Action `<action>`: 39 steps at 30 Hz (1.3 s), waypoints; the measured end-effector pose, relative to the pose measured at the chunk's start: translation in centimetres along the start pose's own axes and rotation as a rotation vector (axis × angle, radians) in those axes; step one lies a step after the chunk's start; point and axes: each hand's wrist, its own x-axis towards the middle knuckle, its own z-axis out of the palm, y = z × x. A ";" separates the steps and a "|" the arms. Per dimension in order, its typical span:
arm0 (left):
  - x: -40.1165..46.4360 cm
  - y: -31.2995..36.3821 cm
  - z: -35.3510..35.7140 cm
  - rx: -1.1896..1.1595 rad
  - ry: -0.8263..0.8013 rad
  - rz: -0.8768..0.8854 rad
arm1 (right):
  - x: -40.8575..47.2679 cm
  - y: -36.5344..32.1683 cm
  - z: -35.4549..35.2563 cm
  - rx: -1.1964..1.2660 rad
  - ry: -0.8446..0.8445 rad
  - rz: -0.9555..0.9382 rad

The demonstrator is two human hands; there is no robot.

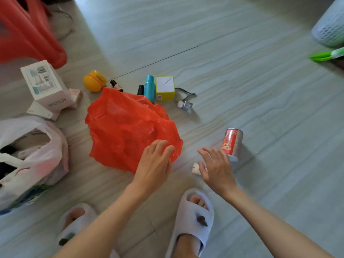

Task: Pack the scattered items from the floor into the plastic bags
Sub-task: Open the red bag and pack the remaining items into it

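A crumpled red plastic bag lies on the floor in the middle. My left hand hovers open over its near right corner, fingertips at the plastic. My right hand is open, fingers spread, above a small white object, with a red drink can standing just behind it. A white plastic bag with things inside sits at the left. Beyond the red bag lie a yellow round container, a small tube, a black cap, a teal bottle and a yellow-and-white box.
A white carton and flat white packs lie at the left by a red plastic stool. A nail clipper and small clear bottle lie right of the box. A white basket and green tool sit far right. My slippered feet are below.
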 end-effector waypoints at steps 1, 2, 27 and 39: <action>0.3 1.1 1.1 -0.014 -0.057 0.029 | -0.1 1.4 0.2 0.010 -0.009 0.130; 0.6 2.1 2.2 -0.029 -0.124 0.059 | 0.0 2.7 0.4 0.037 -0.018 0.269; -0.7 3.7 6.7 -0.459 -0.270 -0.222 | 1.3 8.4 1.2 0.900 -0.196 1.069; -1.3 -6.0 0.6 -0.567 0.121 -1.211 | 5.8 -9.0 1.6 1.214 -0.664 0.891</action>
